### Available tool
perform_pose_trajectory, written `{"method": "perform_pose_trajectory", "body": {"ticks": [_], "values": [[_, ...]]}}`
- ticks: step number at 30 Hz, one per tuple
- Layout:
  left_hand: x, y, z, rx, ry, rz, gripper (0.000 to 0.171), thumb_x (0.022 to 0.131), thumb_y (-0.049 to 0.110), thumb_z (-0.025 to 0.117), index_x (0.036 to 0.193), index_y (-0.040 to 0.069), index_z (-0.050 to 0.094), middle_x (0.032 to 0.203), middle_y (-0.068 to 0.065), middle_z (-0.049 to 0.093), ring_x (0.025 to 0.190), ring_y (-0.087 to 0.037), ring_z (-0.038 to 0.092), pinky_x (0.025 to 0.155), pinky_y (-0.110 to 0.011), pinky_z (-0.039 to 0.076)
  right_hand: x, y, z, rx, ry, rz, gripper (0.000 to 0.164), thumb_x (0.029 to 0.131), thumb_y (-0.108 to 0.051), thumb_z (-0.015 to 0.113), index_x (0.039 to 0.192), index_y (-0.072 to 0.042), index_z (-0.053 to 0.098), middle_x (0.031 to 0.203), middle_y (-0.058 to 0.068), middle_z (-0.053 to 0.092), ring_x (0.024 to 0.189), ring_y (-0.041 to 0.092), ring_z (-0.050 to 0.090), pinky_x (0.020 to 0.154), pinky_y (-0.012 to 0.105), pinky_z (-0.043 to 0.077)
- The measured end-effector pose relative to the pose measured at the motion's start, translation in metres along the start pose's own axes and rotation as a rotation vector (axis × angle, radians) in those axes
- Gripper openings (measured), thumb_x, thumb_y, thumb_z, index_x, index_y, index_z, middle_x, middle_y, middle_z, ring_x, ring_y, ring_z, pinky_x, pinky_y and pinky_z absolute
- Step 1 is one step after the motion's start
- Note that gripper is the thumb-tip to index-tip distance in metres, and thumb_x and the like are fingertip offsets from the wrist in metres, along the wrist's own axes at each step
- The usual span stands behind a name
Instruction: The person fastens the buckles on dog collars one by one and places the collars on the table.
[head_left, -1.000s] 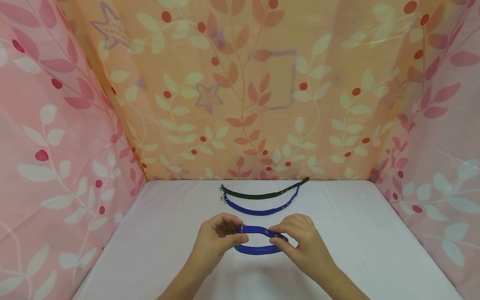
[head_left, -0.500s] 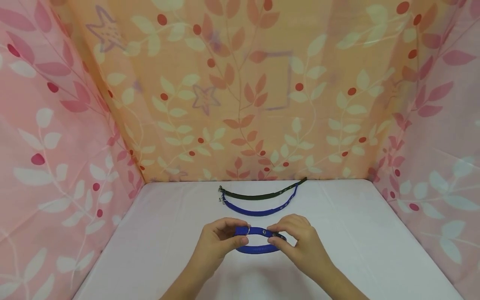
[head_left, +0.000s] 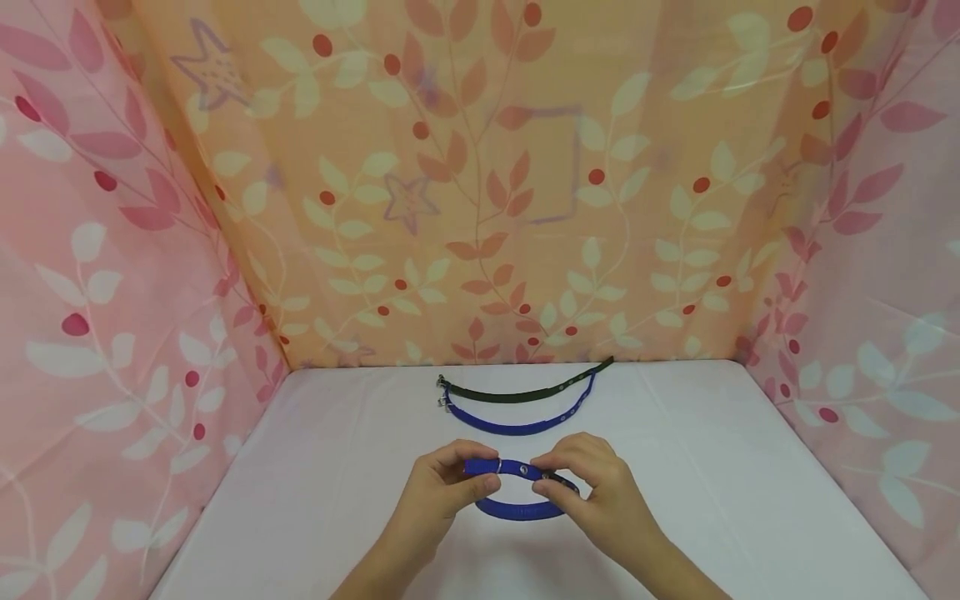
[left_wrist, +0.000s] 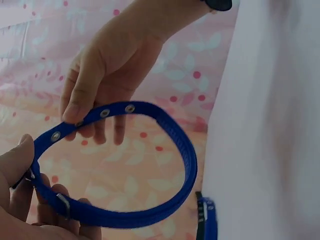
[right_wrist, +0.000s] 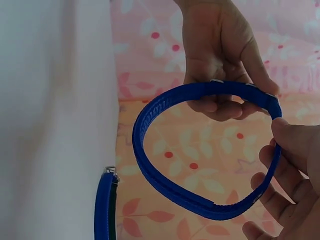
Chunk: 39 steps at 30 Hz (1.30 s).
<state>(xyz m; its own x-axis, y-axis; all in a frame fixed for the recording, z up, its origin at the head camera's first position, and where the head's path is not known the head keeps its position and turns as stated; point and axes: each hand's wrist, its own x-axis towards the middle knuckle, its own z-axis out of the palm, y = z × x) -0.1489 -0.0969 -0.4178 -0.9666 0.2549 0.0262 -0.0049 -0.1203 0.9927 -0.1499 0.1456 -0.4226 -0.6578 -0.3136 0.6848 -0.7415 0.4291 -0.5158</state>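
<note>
A blue pet collar [head_left: 521,509] is held up over the table, bent into a loop. My left hand [head_left: 435,487] pinches its buckle end between thumb and fingers. In the left wrist view a metal ring [left_wrist: 63,205] sits on the band just past these fingers, and the strap runs through at the buckle [left_wrist: 30,176]. My right hand [head_left: 596,479] pinches the strap farther along, where metal eyelets [left_wrist: 105,113] line it. One eyelet is partly covered by the right thumb. From the right wrist view, the padded inner side [right_wrist: 150,117] of the loop shows.
Behind the hands, a second blue collar [head_left: 517,430] and a dark green collar [head_left: 498,397] lie side by side on the white table [head_left: 337,442], buckles to the left. Floral cloth [head_left: 360,250] walls in the table at the back and both sides.
My left hand has shifted slightly right, nearer the right hand. The ring and the closest eyelet show less distance between them. Both hands keep their pinch, and the two lying collars stay put.
</note>
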Motion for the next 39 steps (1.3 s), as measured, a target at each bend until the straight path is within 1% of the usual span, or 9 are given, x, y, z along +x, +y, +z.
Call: {"method": "perform_pose_trajectory", "body": {"ticks": [3, 6, 14, 21, 24, 28, 30, 35, 39], "values": [[-0.002, -0.004, 0.005, -0.014, -0.025, -0.017, 0.036, 0.084, 0.018, 0.086, 0.115, 0.006, 0.074, 0.110, -0.008, 0.071, 0.099, -0.021, 0.070, 0.089, -0.031, 0.059, -0.001, -0.002, 0.004, 0.013, -0.001, -0.047, 0.024, 0.086, -0.016, 0.084, 0.106, -0.027, 0.075, 0.097, -0.016, 0.068, 0.095, 0.006, 0.062, 0.093, 0.025, 0.043], [-0.003, -0.008, 0.010, -0.026, -0.043, -0.004, 0.037, 0.085, 0.017, 0.085, 0.118, 0.004, 0.073, 0.114, -0.010, 0.071, 0.101, -0.022, 0.071, 0.089, -0.032, 0.059, -0.001, -0.004, 0.007, 0.014, 0.005, -0.068, 0.025, 0.085, -0.015, 0.085, 0.106, -0.026, 0.076, 0.097, -0.015, 0.068, 0.094, 0.005, 0.062, 0.093, 0.024, 0.042], [-0.007, -0.006, 0.010, 0.010, -0.047, 0.056, 0.035, 0.091, 0.018, 0.080, 0.119, 0.002, 0.068, 0.121, -0.014, 0.069, 0.110, -0.026, 0.069, 0.092, -0.030, 0.058, -0.004, -0.001, 0.007, -0.006, 0.018, -0.010, 0.025, 0.085, -0.017, 0.085, 0.106, -0.027, 0.076, 0.097, -0.017, 0.069, 0.095, 0.005, 0.063, 0.094, 0.024, 0.043], [-0.006, -0.011, 0.016, -0.002, -0.073, 0.053, 0.031, 0.089, 0.016, 0.081, 0.114, 0.003, 0.071, 0.115, -0.013, 0.069, 0.105, -0.023, 0.069, 0.092, -0.032, 0.058, -0.004, -0.004, 0.013, 0.040, 0.051, -0.120, 0.029, 0.083, -0.010, 0.085, 0.107, -0.022, 0.076, 0.097, -0.013, 0.070, 0.095, 0.008, 0.063, 0.097, 0.023, 0.041], [-0.006, -0.013, 0.019, 0.082, -0.059, 0.101, 0.027, 0.089, 0.019, 0.082, 0.112, 0.008, 0.073, 0.114, -0.012, 0.067, 0.106, -0.022, 0.067, 0.093, -0.029, 0.057, -0.004, -0.004, 0.014, 0.042, 0.058, -0.141, 0.031, 0.082, -0.010, 0.085, 0.109, -0.021, 0.076, 0.097, -0.012, 0.070, 0.095, 0.008, 0.063, 0.099, 0.023, 0.040], [-0.007, -0.012, 0.019, 0.221, 0.012, 0.152, 0.024, 0.088, 0.026, 0.082, 0.108, 0.017, 0.074, 0.111, -0.005, 0.070, 0.105, -0.022, 0.066, 0.091, -0.026, 0.056, -0.003, -0.003, 0.016, 0.028, 0.048, -0.150, 0.033, 0.083, -0.011, 0.085, 0.113, -0.020, 0.075, 0.097, -0.013, 0.069, 0.095, 0.007, 0.063, 0.099, 0.024, 0.040], [-0.007, -0.012, 0.019, 0.252, 0.030, 0.164, 0.022, 0.089, 0.027, 0.082, 0.108, 0.020, 0.074, 0.110, -0.001, 0.071, 0.106, -0.021, 0.066, 0.092, -0.026, 0.055, -0.003, -0.001, 0.016, 0.024, 0.047, -0.159, 0.034, 0.083, -0.011, 0.085, 0.114, -0.021, 0.075, 0.097, -0.013, 0.069, 0.094, 0.006, 0.063, 0.099, 0.025, 0.040], [-0.007, -0.009, 0.016, 0.312, 0.048, 0.208, 0.018, 0.091, 0.028, 0.079, 0.108, 0.023, 0.074, 0.107, 0.008, 0.075, 0.111, -0.018, 0.067, 0.104, -0.040, 0.049, -0.002, 0.001, 0.015, 0.028, 0.060, -0.181, 0.036, 0.080, -0.011, 0.087, 0.112, -0.022, 0.075, 0.095, -0.014, 0.068, 0.092, 0.005, 0.062, 0.098, 0.028, 0.040], [-0.009, -0.005, 0.016, 0.366, 0.033, 0.223, 0.015, 0.091, 0.031, 0.079, 0.105, 0.027, 0.074, 0.102, 0.011, 0.076, 0.109, -0.015, 0.068, 0.103, -0.049, 0.043, -0.002, -0.002, 0.015, 0.039, 0.040, -0.165, 0.036, 0.080, -0.011, 0.088, 0.111, -0.024, 0.073, 0.094, -0.016, 0.067, 0.091, 0.005, 0.062, 0.099, 0.029, 0.039]]}}
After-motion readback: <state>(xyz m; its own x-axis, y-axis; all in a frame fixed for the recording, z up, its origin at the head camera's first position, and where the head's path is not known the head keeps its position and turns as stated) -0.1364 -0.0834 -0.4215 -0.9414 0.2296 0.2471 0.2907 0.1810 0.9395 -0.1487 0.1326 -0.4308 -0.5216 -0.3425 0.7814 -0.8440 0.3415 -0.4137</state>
